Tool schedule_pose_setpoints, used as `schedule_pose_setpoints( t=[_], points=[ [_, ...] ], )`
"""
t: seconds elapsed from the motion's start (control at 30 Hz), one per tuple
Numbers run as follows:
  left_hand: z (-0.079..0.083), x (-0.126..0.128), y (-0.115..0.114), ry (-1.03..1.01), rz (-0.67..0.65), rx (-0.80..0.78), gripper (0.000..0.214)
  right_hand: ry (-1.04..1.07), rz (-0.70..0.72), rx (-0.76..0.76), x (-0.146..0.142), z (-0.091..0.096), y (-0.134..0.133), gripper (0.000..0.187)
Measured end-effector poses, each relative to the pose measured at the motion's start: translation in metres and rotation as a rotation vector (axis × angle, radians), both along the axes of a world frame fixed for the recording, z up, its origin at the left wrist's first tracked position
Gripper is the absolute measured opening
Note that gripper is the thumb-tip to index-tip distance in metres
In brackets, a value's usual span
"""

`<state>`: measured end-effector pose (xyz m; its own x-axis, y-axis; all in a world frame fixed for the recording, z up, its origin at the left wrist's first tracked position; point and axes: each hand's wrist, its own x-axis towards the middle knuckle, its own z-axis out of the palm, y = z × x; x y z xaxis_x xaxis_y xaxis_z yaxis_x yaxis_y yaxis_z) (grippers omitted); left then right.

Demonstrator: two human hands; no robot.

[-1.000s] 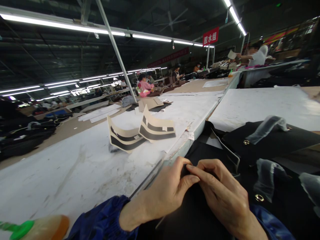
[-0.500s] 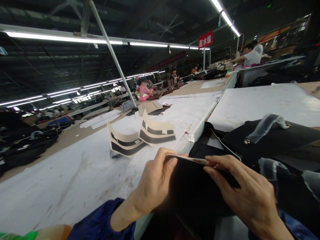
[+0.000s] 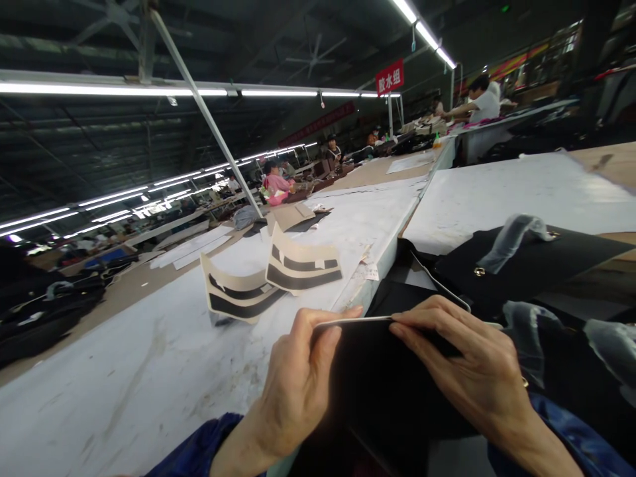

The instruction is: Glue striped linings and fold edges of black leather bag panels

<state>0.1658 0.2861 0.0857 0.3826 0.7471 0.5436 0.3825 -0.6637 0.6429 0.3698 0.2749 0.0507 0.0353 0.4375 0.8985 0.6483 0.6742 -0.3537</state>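
Note:
Both of my hands hold one black panel (image 3: 382,384) upright in front of me, its pale top edge showing. My left hand (image 3: 301,381) wraps its fingers over the panel's left end, thumb behind. My right hand (image 3: 462,371) presses its fingers along the top edge on the right. Behind the panel lies a pile of black bag parts (image 3: 521,265) with metal eyelets and plastic wrapping. Blue sleeves cover both of my forearms.
A long white work table (image 3: 149,351) stretches away on the left. Two curved beige pieces with black stripes (image 3: 271,278) stand on it. A second white table (image 3: 497,199) lies to the right. Several other people work at benches far behind, under a red sign (image 3: 390,77).
The panel went from low and flat under pinching fingers to raised on edge. My hands moved apart along its top edge. The view has drifted right, and the green-capped bottle has left the frame.

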Motion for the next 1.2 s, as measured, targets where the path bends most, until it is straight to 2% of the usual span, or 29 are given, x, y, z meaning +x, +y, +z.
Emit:
schedule_pose_setpoints(
  t=[0.3, 0.47, 0.67, 0.87, 1.1, 1.2],
  points=[
    [-0.009, 0.002, -0.001, -0.012, -0.043, 0.119, 0.032, 0.001, -0.024, -0.027, 0.001, -0.002, -0.001, 0.01],
    [-0.017, 0.0, -0.003, 0.05, -0.061, 0.27, 0.042, 0.002, -0.034, -0.061, 0.003, -0.003, 0.001, 0.014],
    [-0.018, -0.001, -0.002, 0.166, -0.058, 0.512, 0.049, -0.072, -0.01, -0.073, 0.005, -0.008, 0.004, 0.02],
    [-0.015, 0.0, 0.0, 0.079, -0.028, 0.374, 0.04, -0.096, -0.069, 0.025, 0.003, -0.002, 0.003, 0.027],
    [-0.012, 0.002, -0.002, 0.087, -0.015, 0.414, 0.034, -0.154, -0.107, 0.026, 0.004, -0.002, 0.002, 0.018],
    [-0.008, 0.001, -0.002, 0.12, 0.03, 0.405, 0.028, -0.184, -0.136, 0.02, 0.006, -0.006, 0.005, 0.016]
  ],
)
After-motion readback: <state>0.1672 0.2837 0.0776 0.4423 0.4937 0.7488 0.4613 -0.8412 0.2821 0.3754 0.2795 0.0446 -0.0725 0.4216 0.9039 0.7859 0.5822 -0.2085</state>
